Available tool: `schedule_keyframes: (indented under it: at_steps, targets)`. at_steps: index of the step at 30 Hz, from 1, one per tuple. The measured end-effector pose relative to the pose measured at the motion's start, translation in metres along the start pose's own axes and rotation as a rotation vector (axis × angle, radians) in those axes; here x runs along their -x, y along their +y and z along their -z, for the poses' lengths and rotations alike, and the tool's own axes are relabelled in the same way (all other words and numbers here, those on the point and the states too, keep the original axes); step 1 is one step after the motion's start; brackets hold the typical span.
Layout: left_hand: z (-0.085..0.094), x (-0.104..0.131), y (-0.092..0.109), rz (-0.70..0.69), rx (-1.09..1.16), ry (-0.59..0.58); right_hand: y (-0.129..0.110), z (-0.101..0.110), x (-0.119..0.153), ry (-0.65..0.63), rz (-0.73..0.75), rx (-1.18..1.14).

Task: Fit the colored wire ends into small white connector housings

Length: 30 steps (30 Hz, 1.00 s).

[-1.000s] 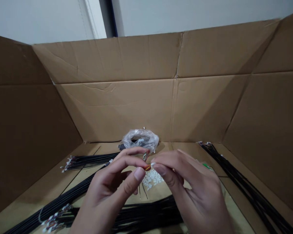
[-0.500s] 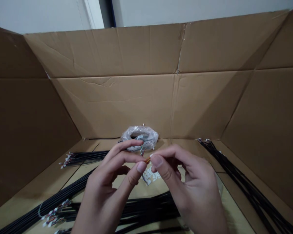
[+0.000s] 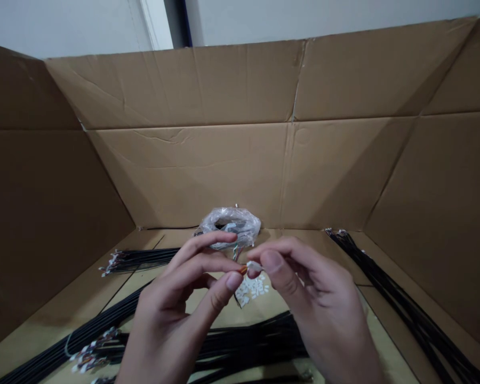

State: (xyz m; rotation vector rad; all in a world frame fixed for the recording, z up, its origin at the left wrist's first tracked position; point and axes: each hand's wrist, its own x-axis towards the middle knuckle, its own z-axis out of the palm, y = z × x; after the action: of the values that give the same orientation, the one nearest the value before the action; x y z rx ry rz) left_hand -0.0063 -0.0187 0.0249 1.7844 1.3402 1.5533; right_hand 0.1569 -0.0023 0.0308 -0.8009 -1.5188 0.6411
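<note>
Mid-frame, the left hand [image 3: 172, 325] pinched the coloured wire ends [image 3: 242, 270] while the right hand [image 3: 324, 314] gripped a white connector [image 3: 254, 265]; seating them needed fine alignment.

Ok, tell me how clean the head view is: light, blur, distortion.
Head view: soft even light, no glare; box walls bow from wide-angle distortion; left hand and right hand slightly soft up close; cables beneath lie in their shadow.

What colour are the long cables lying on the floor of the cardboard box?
Black cables, with small whitish connector ends; clearest in the head view.
</note>
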Motion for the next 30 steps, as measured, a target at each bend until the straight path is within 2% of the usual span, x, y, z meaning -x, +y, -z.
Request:
schedule_keyframes:
  at_steps: [5,12,18,30]
  targets:
    - [0.0007,0.0019,0.0033,0.002,0.039,-0.033,0.0041,0.0007,-0.0021,-0.009,-0.086,0.001]
    - [-0.0014,-0.0002,0.0044,0.007,0.120,-0.054,0.0034,0.0024,-0.0023,-0.037,-0.070,0.034]
    - [0.0022,-0.0009,0.0022,-0.086,0.095,-0.073,0.0034,0.0036,-0.0032,-0.031,-0.046,0.049]
    - [0.0048,-0.0033,0.0003,-0.129,0.049,-0.090,0.0025,0.0020,-0.0049,-0.007,-0.038,0.083]
